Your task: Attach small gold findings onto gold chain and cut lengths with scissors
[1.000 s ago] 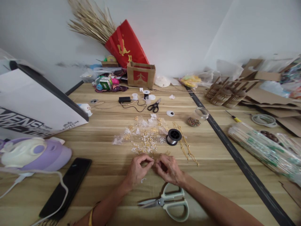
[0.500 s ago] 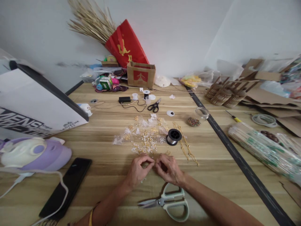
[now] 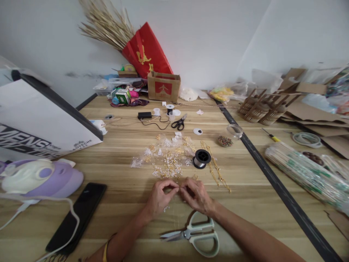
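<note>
My left hand point(image 3: 163, 195) and my right hand point(image 3: 195, 194) meet at the fingertips, both pinched closed. What sits between the fingers is too small to make out. A thin clear line hangs below them, with a few small clear beads point(image 3: 166, 209) by my left wrist. Just beyond the hands lies a scattered pile of gold and clear beads point(image 3: 171, 162). A black spool of clear line point(image 3: 201, 159) stands to the right of the pile, and gold chains point(image 3: 216, 171) lie beside it. Under my right forearm rest large pale-handled scissors point(image 3: 200, 233), blades pointing left.
At the left are a black phone point(image 3: 77, 218), a purple and white device point(image 3: 43, 178) and a white box point(image 3: 40, 120). Small black scissors point(image 3: 179, 123) and a dish of beads point(image 3: 225, 141) lie farther back. Packaged sticks point(image 3: 305, 173) and small baskets point(image 3: 259, 109) are at right.
Hardly anything differs. Both hands stay pinched together in the same place, with only a slight shift of the fingers.
</note>
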`<state>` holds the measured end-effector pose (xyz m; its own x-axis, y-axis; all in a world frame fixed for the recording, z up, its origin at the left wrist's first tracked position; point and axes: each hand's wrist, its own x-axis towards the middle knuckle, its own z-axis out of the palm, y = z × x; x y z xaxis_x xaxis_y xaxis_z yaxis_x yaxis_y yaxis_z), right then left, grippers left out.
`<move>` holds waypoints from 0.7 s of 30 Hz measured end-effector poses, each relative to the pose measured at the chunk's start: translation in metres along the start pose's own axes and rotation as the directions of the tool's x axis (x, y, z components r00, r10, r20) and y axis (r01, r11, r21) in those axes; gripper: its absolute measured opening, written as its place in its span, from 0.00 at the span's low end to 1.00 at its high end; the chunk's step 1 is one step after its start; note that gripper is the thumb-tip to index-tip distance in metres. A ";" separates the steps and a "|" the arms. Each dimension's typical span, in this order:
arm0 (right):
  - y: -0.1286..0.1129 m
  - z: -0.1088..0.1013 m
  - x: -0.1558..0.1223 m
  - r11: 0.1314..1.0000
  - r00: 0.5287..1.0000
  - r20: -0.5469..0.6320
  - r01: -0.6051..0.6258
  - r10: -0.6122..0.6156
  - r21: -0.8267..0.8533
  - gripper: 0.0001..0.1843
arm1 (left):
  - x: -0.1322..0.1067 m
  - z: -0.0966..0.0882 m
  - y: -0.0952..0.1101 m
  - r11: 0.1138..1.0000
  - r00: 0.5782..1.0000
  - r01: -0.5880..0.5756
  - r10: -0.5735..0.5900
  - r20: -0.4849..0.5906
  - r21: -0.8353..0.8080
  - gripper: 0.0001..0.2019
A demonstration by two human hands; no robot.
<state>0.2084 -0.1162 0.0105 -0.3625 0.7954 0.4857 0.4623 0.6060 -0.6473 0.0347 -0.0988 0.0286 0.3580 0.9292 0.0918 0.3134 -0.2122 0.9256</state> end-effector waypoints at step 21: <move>0.003 0.002 -0.001 1.000 1.000 -0.024 -0.005 0.006 0.029 0.04 | 0.000 -0.002 -0.001 1.000 1.000 -0.008 0.007 0.031 0.025 0.05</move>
<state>0.2086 -0.1151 0.0069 -0.3401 0.7989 0.4961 0.4401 0.6014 -0.6667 0.0326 -0.0977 0.0280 0.3870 0.9179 0.0873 0.3319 -0.2270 0.9156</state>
